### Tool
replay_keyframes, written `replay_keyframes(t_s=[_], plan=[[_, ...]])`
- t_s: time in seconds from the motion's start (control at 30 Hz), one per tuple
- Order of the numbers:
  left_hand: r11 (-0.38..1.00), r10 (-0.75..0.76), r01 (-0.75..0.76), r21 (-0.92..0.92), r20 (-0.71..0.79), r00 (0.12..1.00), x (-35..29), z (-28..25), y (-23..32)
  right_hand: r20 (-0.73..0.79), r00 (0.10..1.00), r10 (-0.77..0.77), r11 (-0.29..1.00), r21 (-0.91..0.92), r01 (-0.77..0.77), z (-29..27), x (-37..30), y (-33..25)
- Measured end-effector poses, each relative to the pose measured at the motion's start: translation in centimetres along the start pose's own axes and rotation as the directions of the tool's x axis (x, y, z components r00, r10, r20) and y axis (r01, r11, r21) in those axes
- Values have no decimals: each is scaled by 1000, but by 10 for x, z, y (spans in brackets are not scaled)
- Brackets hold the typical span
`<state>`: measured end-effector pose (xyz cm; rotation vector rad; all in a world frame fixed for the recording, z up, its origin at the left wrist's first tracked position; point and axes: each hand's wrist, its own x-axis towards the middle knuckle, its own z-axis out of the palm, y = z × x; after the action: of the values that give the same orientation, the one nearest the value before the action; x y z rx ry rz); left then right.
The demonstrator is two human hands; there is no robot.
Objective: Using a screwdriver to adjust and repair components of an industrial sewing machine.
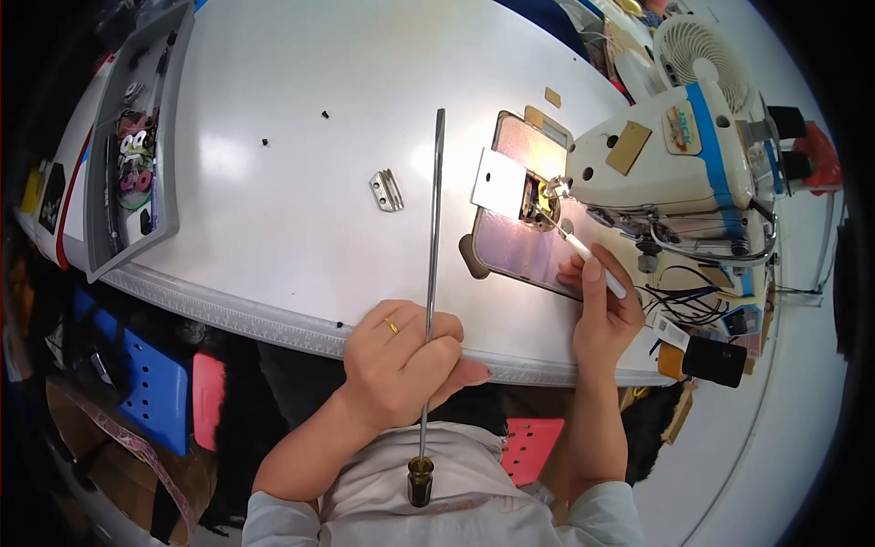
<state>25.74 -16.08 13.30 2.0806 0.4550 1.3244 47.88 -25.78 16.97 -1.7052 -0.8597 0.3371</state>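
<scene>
My left hand (396, 360) is closed round the shaft of a long screwdriver (436, 228), at the table's front edge. Its dark amber handle points toward me and its tip away. In my right hand (602, 310) is a slim tool with a white handle (597, 264), held like a pen. Its thin tip reaches into the lit opening below the needle area of a sewing machine (629, 155); the exact contact point is too small to tell. Yellow and dark parts show in that opening. A white square plate (499, 182) lies just left of it.
A silver slotted metal plate (386, 190) lies on the white table (255, 228). Small black screws (325, 115) are scattered there. A grey tray (169, 205) of bobbins and small parts stands at the left. Dark cables (679, 290) and a fan (702, 64) are at the right.
</scene>
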Motion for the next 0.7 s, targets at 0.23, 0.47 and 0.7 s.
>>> replay_keyframes(t_s=[0.23,0.47,0.7], plan=[[1000,0,0,-1,-12,1000,-1,1,-1,-102,995,0,996,88,9,3,10,-1],[999,11,-12,30,26,1000,0,1,1,-70,992,105,966,244,-85,-15,20,3],[998,-29,28,48,13,1000,-5,5,2,5,994,112,948,298,-108,-14,32,20]])
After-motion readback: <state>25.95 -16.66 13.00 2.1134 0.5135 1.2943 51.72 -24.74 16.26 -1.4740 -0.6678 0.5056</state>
